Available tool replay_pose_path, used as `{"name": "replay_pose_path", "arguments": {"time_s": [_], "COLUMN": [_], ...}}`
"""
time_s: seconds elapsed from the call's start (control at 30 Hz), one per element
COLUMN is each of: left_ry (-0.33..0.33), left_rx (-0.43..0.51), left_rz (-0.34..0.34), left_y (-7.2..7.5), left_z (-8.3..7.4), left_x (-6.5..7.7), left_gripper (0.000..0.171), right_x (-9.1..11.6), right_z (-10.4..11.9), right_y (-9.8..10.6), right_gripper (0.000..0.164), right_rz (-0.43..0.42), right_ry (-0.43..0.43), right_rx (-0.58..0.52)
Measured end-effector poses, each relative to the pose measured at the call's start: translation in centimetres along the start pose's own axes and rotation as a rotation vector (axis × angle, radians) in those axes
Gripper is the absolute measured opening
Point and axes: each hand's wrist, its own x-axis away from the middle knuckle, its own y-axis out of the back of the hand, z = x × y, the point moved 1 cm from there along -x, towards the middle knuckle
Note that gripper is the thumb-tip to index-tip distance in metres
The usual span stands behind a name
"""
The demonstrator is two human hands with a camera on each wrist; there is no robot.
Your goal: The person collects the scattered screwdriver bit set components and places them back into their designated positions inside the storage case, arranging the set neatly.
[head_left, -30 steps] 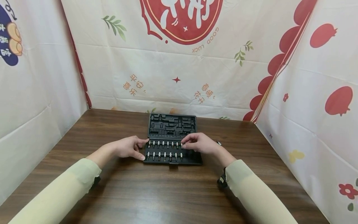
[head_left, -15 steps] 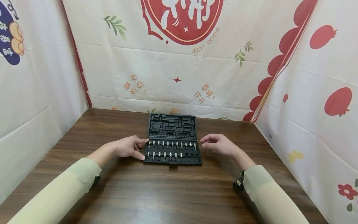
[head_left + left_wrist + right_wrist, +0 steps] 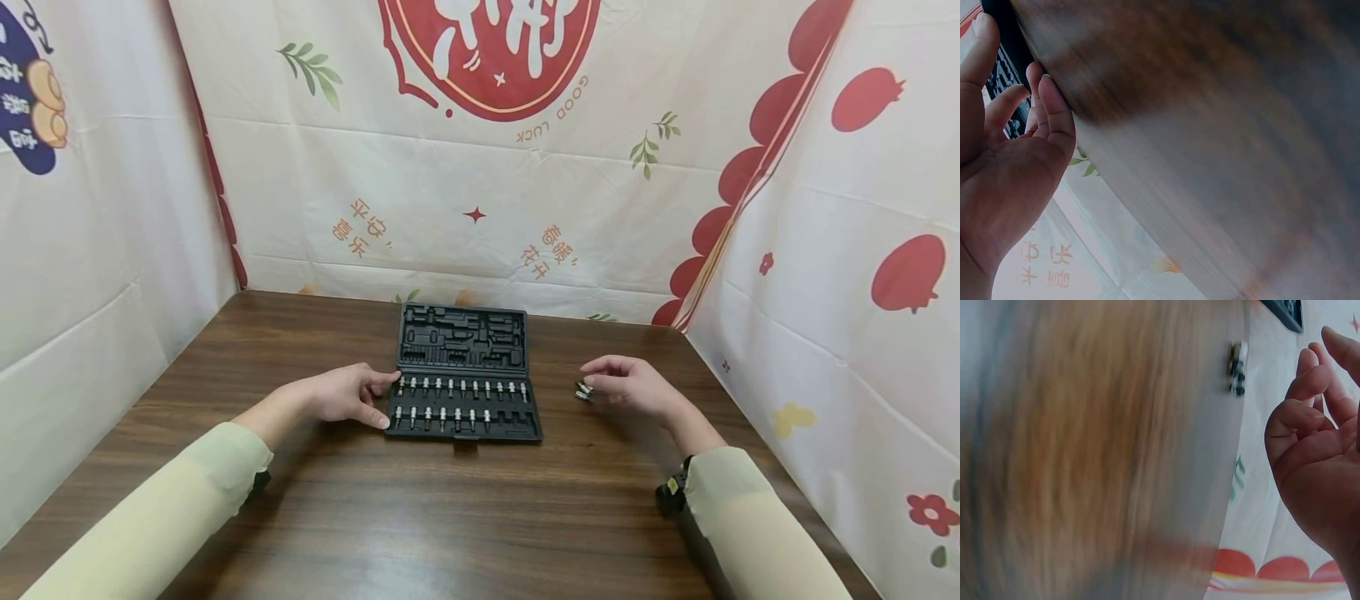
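An opened black socket bit case (image 3: 513,425) lies on the table, its moulded lid (image 3: 463,337) folded back. Two rows of silver socket bits (image 3: 457,417) stand in it; the front row's right end shows bare slots. My left hand (image 3: 345,395) rests at the case's left edge, thumb by the front corner and index finger by the hinge side. In the left wrist view its fingers touch the case edge (image 3: 1010,37). Right of the case, my right hand (image 3: 630,387) hovers beside a few loose socket bits (image 3: 582,390), fingers apart from them in the right wrist view.
A brown wood-grain table (image 3: 450,525) carries everything. Printed cloth (image 3: 480,167) hangs behind it and along both sides. A dark device (image 3: 671,493) is strapped to the right wrist.
My right hand has left the back row of the case and moved right to the loose socket bits. That row's right end is now uncovered. The left hand has stayed put.
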Motion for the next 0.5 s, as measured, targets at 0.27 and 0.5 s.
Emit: {"name": "replay_pose_path", "arguments": {"time_s": [0.27, 0.5], "left_ry": [0.006, 0.004], "left_rx": [-0.003, -0.002], "left_rz": [0.0, 0.005], "left_y": [0.0, 0.1], "left_z": [0.0, -0.2], "left_x": [0.0, 0.0], "left_gripper": [0.094, 0.094], "right_x": [0.1, -0.2], "right_z": [-2.0, -2.7], "right_y": [1.6, 2.1], "right_gripper": [0.052, 0.047], "right_rz": [-0.044, 0.012], "right_ry": [-0.016, -0.036], "right_rx": [0.032, 0.066]}}
